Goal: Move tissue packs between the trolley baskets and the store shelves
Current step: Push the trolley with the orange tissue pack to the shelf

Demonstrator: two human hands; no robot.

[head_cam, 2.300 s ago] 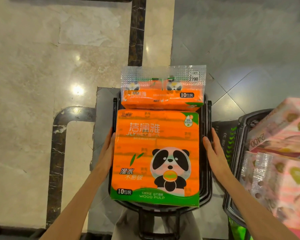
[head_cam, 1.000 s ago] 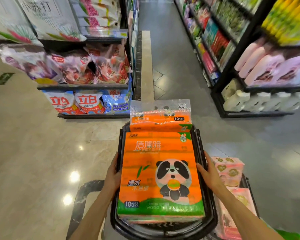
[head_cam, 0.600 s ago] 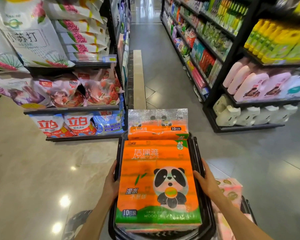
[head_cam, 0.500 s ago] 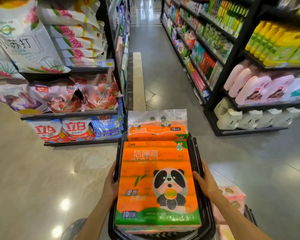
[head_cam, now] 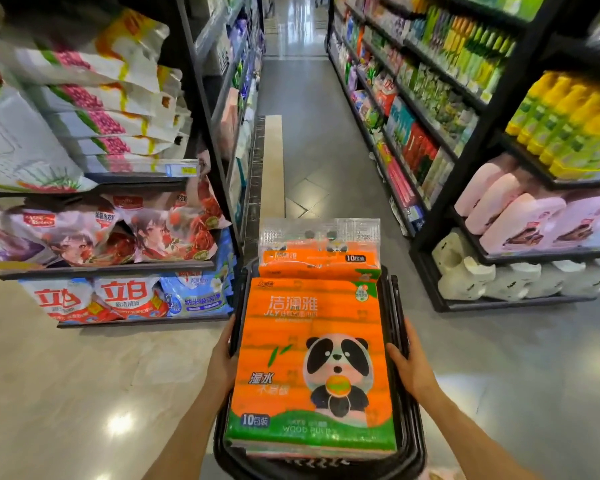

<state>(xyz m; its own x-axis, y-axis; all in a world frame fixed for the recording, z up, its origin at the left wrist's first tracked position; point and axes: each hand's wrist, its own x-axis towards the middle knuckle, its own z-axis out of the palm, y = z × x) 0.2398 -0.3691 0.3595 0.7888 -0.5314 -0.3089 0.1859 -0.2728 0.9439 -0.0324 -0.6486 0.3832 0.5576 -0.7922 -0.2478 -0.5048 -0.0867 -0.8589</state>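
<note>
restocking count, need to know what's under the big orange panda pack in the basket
Under the orange panda pack, edges of at least one more pack show at its near end, inside the black basket. How many lie beneath, and the basket floor, are covered.

Glossy grey tiled floor [head_cam: 326,161]; narrow aisle between black stocked shelving left [head_cam: 208,109] and right [head_cam: 465,188].

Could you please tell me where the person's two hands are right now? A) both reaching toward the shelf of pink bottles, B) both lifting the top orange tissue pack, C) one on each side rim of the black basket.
C: the left hand and the right hand each grip a side rim of the black basket that holds the orange tissue packs.
</note>
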